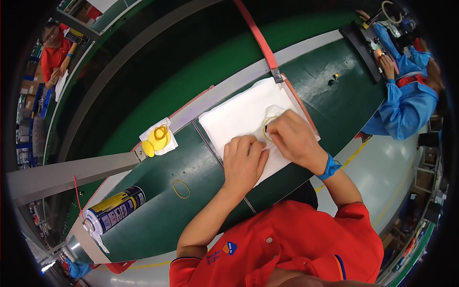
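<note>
On a flat white cloth (229,122), both hands work close together over a thin crumpled white wipe (273,111). My left hand (243,160) lies with its fingers curled down, thumb and forefinger pinched at the wipe's edge. My right hand (296,138) is closed, its fingertips pinched over a yellow rubber band (264,133) that curves out beside them. A tiny dark spot shows at those fingertips; I cannot make out what it is. Left of the cloth, a second yellow rubber band (181,189) rests on the green bench top (160,208).
A blue and yellow spray can (115,209) lies at left near a metal arm (76,176). Yellow discs and bands (158,139) sit on a white pad. A red strap (258,36) crosses the far edge. Co-workers in blue (404,105) and red (53,57) are nearby.
</note>
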The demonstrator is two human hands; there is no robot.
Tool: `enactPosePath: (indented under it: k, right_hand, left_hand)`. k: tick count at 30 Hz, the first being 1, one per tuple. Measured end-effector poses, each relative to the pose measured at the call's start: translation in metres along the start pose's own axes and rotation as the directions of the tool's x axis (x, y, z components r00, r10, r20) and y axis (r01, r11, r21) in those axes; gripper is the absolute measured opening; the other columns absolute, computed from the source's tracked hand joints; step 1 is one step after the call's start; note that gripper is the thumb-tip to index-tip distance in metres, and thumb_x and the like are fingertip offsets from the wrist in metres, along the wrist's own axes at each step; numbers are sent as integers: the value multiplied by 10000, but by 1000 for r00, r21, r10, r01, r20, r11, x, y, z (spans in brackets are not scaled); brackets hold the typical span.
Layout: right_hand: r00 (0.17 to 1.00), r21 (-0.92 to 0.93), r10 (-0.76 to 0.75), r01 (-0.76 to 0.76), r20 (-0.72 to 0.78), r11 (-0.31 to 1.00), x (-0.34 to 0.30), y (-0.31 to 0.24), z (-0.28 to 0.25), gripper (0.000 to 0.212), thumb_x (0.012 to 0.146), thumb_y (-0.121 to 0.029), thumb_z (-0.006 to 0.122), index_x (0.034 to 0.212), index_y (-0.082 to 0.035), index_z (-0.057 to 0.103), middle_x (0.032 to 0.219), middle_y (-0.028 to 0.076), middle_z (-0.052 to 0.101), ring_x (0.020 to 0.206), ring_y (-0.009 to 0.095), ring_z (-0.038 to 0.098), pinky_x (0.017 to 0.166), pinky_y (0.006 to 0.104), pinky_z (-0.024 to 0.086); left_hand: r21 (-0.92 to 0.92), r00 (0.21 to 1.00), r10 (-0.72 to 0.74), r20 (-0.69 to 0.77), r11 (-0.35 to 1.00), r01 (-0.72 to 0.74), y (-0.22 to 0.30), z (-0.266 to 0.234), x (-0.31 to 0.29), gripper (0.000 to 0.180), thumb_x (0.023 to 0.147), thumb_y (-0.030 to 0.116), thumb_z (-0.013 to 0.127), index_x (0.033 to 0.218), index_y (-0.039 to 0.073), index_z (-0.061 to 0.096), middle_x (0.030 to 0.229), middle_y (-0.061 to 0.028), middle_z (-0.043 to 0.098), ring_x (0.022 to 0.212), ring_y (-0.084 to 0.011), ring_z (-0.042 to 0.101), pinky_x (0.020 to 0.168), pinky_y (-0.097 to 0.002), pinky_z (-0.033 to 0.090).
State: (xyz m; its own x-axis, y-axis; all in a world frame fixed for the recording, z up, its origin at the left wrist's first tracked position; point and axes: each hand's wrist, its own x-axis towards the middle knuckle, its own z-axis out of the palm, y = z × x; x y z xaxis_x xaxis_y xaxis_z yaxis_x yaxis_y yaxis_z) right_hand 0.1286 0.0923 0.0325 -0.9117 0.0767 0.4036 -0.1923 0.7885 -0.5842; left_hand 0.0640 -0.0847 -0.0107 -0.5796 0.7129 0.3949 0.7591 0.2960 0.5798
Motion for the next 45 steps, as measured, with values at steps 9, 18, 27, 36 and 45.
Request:
enactPosePath:
  k: [9,18,27,36,45]
  right_hand:
    - [987,-36,-147,150,58,988,62,33,23,190,794,10,718,932,-67,614,843,100,571,836,324,589,732,403,494]
    - [959,-79,-188,208,211,975,77,71,7,165,806,21,678,885,-86,581,849,71,585,871,299,586,722,401,488]
    - [925,84,-258,244,279,966,91,46,31,167,803,12,685,817,-61,535,794,84,567,843,307,551,726,398,478]
    - [981,103,-148,135,127,985,128,64,20,130,812,-30,710,927,-64,659,863,76,656,880,293,606,777,397,509]
    - [998,-127,-60,61,15,990,139,75,5,213,880,-177,702,1079,-103,720,1110,92,679,1003,300,679,856,400,553]
  left_hand:
    - [0,1000,15,-3,1000,-15,-3,2,-2,213,791,150,780,976,99,688,1018,-50,590,969,-272,549,794,-397,402]
    - [2,1000,-16,-20,1000,16,0,0,-2,233,784,165,794,981,108,682,1014,-42,587,977,-269,556,792,-399,408]
    - [-12,999,-5,-39,1000,4,-6,0,-7,237,784,171,792,982,106,678,1016,-44,589,973,-263,559,805,-397,424]
    - [-53,997,72,-22,996,-73,0,0,-4,232,793,177,789,987,104,684,1020,-56,611,978,-276,573,820,-403,428]
    - [32,1000,8,-2,999,-8,-2,-3,-3,244,784,151,799,1001,100,702,1027,-82,635,992,-298,582,872,-410,435]
